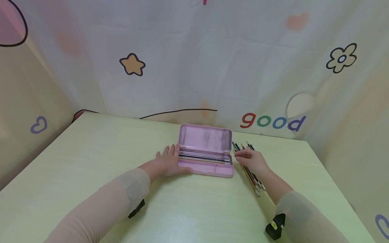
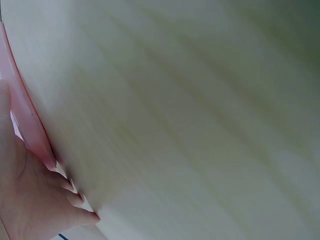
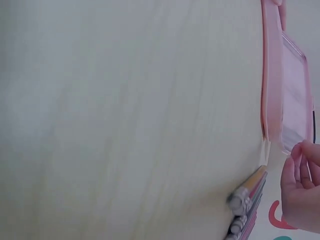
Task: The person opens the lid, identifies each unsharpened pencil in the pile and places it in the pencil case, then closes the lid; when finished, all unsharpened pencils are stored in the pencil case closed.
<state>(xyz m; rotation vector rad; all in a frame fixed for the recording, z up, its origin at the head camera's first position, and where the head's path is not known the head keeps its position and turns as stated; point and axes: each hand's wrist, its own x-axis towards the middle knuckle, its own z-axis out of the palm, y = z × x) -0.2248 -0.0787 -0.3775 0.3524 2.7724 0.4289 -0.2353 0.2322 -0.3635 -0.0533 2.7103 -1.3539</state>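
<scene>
A pink pencil case [image 1: 209,170] lies with its lid raised on the table, several pencils [image 1: 206,158] lying lengthwise inside it. Spread and fairly straight, the fingers of my left hand [image 1: 168,164] rest against the case's left side, the thumb along its front edge. My right hand [image 1: 253,161] hovers over a loose bunch of pencils [image 1: 250,177] to the right of the case. In the right wrist view its fingers are loosely bent, tips close together near the case's corner, with no pencil visible between them. The hand covers the middle of the bunch in the head view.
A pale yellow-green table [image 1: 188,206] extends around the case. Behind it hangs a printed curtain [image 1: 194,74] with a star, a flower and the word "good". Black wrist devices [image 1: 276,226] are strapped under both sleeves.
</scene>
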